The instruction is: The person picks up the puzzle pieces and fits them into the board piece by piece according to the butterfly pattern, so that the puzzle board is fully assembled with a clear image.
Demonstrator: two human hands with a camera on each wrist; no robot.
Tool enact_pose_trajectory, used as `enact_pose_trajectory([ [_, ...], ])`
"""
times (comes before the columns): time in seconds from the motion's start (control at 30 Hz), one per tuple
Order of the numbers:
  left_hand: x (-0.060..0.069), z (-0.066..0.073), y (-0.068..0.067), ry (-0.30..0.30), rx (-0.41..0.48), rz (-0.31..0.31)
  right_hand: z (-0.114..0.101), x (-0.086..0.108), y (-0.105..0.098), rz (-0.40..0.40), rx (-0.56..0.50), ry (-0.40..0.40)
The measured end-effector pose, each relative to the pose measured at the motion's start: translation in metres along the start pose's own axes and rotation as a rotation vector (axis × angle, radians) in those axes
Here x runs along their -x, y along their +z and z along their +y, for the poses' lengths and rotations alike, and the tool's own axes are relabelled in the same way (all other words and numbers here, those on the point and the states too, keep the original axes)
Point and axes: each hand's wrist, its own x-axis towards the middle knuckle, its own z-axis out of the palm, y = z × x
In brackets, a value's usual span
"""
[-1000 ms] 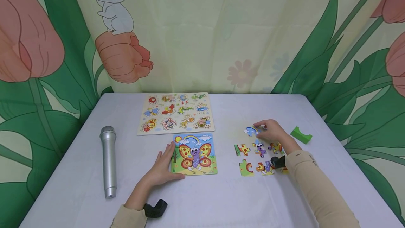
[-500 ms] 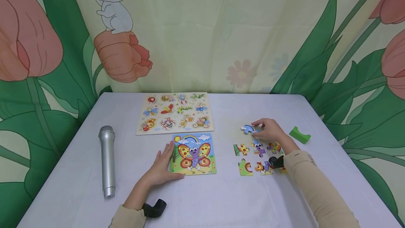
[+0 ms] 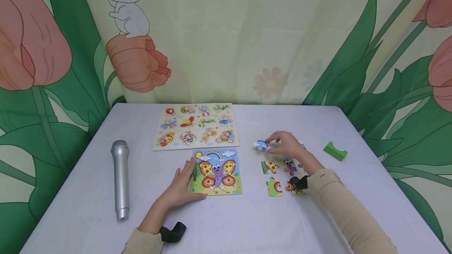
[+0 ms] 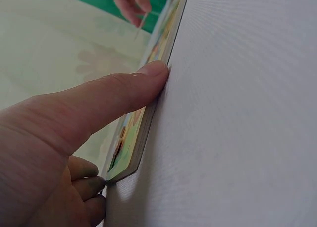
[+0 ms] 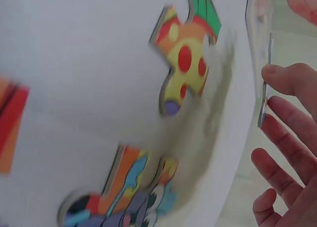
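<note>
On one white table (image 3: 226,224) lies one insect picture board (image 3: 195,127) – twelve pictures, three rows of four. At its five o'clock is one butterfly puzzle board (image 3: 217,172), and at nine o'clock from this, one silver microphone (image 3: 121,179). The left hand (image 3: 181,185) touches the butterfly puzzle board's edge, thumb spread from fingers. At three o'clock, farther, is one green arched block (image 3: 335,151). At least four loose puzzle pieces (image 3: 274,187) lie nearer; at two o'clock – the right hand (image 3: 287,145) pinches one rainbow puzzle piece (image 3: 262,145).
</note>
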Motion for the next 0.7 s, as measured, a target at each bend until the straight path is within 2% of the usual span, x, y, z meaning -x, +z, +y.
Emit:
enact_pose_trajectory([
  [0.13, 0.000, -0.001, 0.000, 0.005, -0.001, 0.004, -0.010, -0.005, 0.010, -0.021, 0.015, -0.060],
  [0.7, 0.001, 0.001, 0.000, 0.002, 0.006, 0.004, -0.075, -0.025, 0.048, -0.075, -0.052, -0.165],
])
